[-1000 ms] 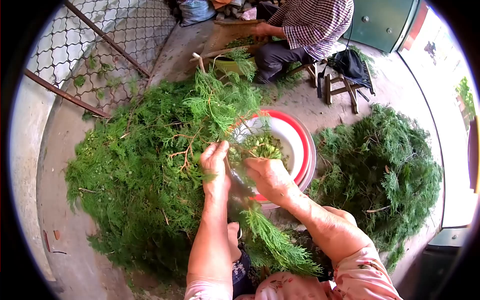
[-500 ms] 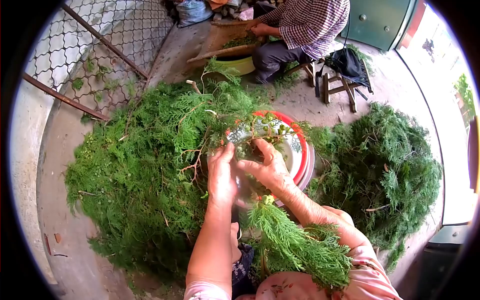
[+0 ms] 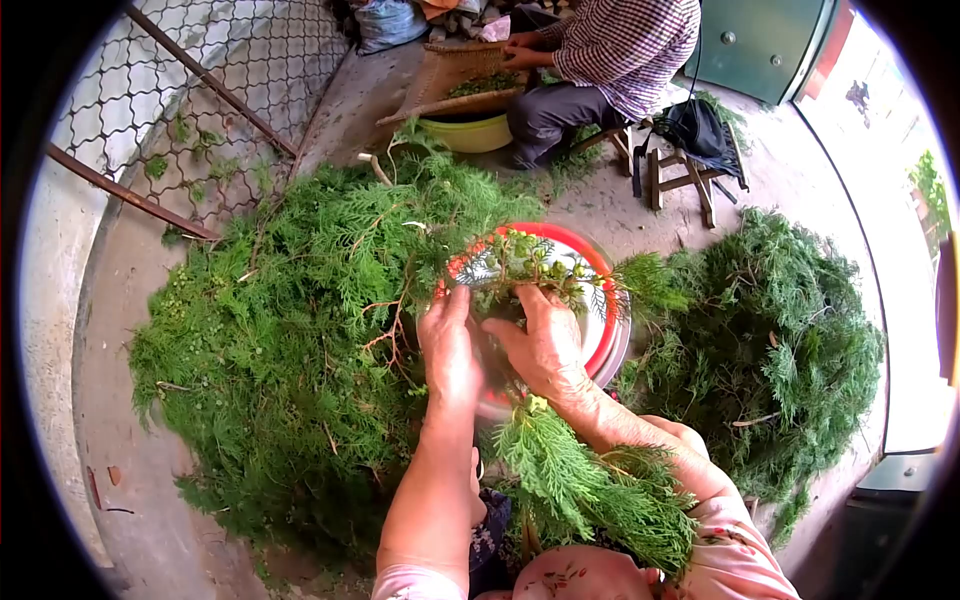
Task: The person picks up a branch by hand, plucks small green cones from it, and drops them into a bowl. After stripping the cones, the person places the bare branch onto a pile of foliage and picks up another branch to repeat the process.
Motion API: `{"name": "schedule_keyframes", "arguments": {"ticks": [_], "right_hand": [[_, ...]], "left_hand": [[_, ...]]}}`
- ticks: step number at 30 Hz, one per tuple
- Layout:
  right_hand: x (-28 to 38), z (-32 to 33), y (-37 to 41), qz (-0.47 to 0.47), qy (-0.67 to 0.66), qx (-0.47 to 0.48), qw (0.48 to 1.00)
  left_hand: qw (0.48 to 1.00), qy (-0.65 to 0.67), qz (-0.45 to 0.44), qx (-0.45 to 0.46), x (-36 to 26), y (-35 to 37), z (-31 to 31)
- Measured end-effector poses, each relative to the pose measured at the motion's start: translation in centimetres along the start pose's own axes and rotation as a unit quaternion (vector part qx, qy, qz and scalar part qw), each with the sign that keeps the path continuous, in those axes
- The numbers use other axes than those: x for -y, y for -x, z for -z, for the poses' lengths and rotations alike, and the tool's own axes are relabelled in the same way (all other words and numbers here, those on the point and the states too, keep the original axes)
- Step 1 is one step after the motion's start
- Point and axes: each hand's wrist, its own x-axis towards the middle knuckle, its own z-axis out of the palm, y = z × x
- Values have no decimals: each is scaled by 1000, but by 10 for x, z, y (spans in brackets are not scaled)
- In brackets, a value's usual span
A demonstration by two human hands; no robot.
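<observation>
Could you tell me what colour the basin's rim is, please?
The basin has a red rim; the head view shows it best.

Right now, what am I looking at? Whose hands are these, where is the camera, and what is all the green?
No machine here: a camera worn on a person's head looks down at their own bare hands. The left hand and right hand together grip a leafy green twig with small round green cones over a round white bowl with a red rim. On the grey concrete floor lie a big heap of feathery green branches on the left and a smaller heap on the right. Beyond, another person in a checked shirt sits.
</observation>
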Motion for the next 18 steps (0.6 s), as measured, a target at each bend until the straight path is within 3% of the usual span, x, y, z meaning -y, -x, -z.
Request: {"name": "schedule_keyframes", "arguments": {"ticks": [6, 10, 13, 17, 18], "right_hand": [[3, 11, 3, -38, -100, 4, 994], [-4, 9, 1, 20, -149, 33, 988], [-5, 9, -2, -47, -192, 70, 978], [-29, -19, -3, -4, -160, -28, 987], [-29, -16, -7, -15, -232, 17, 972]], "left_hand": [[1000, -6, -11, -21, -1, -4, 1], [999, -40, 0, -9, 0, -4, 2], [999, -33, 33, -1, 0, -3, -1], [998, -18, 59, 4, 3, 0, -6], [998, -20, 61, -4, 4, 1, -8]]}}
